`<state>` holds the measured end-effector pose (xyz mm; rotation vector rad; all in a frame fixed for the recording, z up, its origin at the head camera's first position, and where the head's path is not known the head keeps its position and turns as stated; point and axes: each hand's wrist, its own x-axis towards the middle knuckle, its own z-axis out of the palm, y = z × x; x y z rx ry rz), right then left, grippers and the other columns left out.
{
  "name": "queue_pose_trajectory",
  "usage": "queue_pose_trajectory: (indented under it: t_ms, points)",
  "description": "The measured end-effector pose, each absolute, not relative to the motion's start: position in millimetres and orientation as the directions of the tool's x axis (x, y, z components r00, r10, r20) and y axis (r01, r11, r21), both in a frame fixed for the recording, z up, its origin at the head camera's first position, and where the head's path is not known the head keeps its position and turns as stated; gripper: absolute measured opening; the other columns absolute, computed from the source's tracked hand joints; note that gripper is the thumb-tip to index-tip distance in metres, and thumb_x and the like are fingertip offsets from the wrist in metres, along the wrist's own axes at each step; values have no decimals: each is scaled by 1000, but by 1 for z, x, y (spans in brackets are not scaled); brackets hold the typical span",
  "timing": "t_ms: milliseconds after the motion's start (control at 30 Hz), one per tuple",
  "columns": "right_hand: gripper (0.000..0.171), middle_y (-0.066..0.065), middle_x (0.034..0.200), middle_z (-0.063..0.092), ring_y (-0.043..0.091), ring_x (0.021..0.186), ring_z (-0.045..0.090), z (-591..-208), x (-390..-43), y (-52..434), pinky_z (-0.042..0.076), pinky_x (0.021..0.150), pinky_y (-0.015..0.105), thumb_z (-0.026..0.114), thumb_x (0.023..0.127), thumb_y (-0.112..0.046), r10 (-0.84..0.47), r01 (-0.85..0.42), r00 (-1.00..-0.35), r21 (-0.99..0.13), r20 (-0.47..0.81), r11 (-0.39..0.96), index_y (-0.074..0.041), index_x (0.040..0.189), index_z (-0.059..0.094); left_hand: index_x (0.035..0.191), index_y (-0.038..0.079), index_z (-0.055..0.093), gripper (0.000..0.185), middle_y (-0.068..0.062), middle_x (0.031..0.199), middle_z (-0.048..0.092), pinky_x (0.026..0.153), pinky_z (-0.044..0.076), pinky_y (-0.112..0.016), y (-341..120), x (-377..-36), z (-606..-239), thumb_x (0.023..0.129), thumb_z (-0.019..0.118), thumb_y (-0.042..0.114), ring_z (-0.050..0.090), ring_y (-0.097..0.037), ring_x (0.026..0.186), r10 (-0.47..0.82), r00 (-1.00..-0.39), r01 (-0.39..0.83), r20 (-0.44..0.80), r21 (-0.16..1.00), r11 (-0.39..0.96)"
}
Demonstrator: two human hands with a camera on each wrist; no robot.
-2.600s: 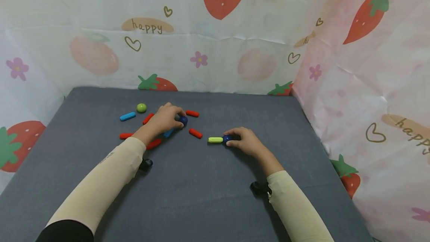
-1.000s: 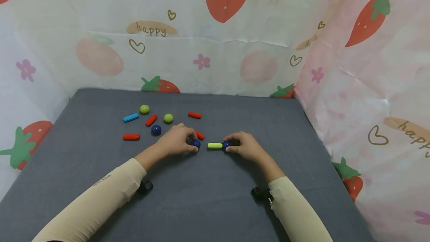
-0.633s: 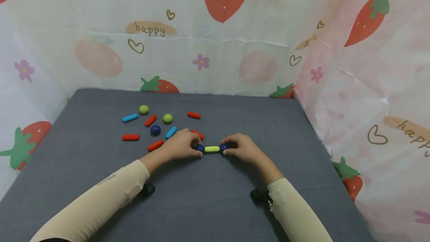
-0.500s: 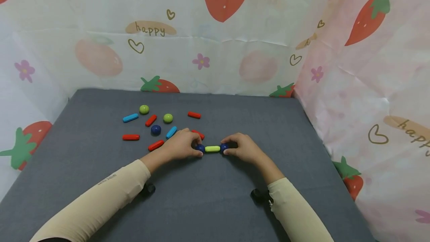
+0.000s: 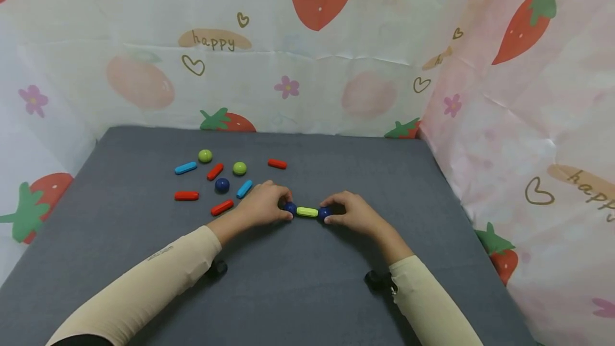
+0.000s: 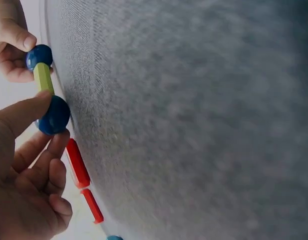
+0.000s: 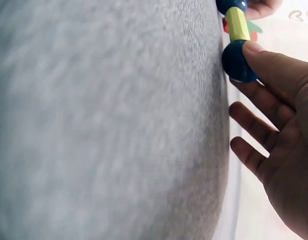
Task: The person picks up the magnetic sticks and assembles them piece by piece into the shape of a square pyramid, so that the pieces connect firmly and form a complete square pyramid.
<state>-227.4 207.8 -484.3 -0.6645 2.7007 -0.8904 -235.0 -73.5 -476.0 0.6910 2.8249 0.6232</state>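
Head view, hands pinching dark blue balls capping a short yellow-green rod

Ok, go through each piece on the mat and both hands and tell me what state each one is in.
Green stick: lying flat, a blue ball at each end.
Left blue ball: pinched by the left hand.
Right blue ball: pinched by the right hand.
Loose blue ball: free on the grey mat.
Two green balls: free, unattached.
Red sticks: lying loose.
Light blue sticks: lying loose.
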Motion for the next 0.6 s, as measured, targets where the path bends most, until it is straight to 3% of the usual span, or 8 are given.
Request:
queue_pose_trajectory:
  t_ms: [600]
  points:
    - [30, -10, 113, 69, 14, 107, 59, -482, -205, 221, 48, 97, 42, 82, 89, -30, -561, -422, -827, -613, -41, 668, -25, 117, 74, 108, 17, 74, 35, 5, 95, 68, 85, 45, -39, -52, -237, -476, 85, 84, 41, 53, -17, 89, 399, -916, 330, -51, 474, 816]
